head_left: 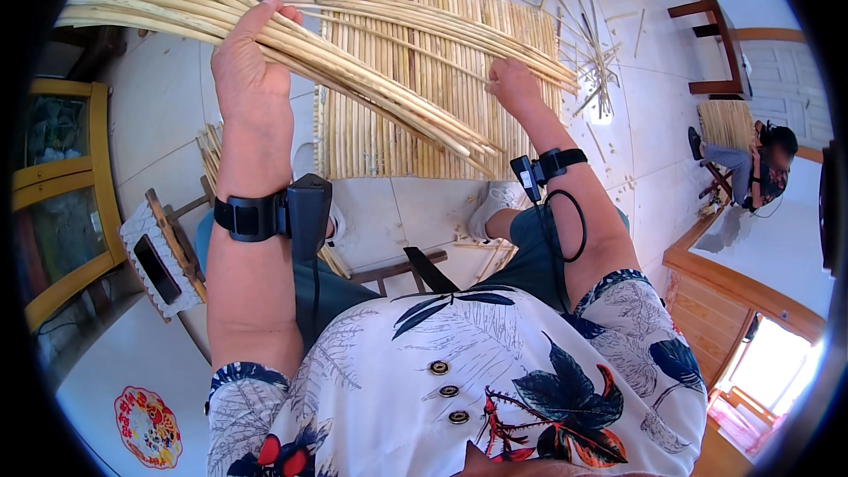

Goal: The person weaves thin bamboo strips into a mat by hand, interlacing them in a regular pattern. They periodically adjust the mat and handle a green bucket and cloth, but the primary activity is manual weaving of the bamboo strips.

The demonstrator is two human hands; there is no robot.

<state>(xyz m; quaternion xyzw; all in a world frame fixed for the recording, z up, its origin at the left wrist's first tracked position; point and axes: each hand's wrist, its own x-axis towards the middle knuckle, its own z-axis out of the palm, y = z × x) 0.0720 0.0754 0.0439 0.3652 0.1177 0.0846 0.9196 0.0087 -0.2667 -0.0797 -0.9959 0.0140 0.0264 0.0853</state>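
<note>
A thick bundle of pale peeled stalks (353, 79) slants across the upper left, gripped by my left hand (252, 75), thumb on top. Its right end fans out over a mat of stalks (375, 137) laid side by side, which lies in front of my knees. My right hand (515, 88) is over the mat's right half, fingers closed in a pinch on the end of a single thin stalk (406, 42) that runs leftward toward the bundle. Several more loose stalks (442, 19) lie across the far part of the mat, beyond my right hand.
Loose stalks (601, 57) lie scattered on the tiled floor at the right. A small seat with a phone (156, 269) stands at left, near a glass-fronted cabinet (93, 172). Another person (770, 168) sits far right beside a similar mat (726, 124). A dark wooden stool (729, 49) stands behind.
</note>
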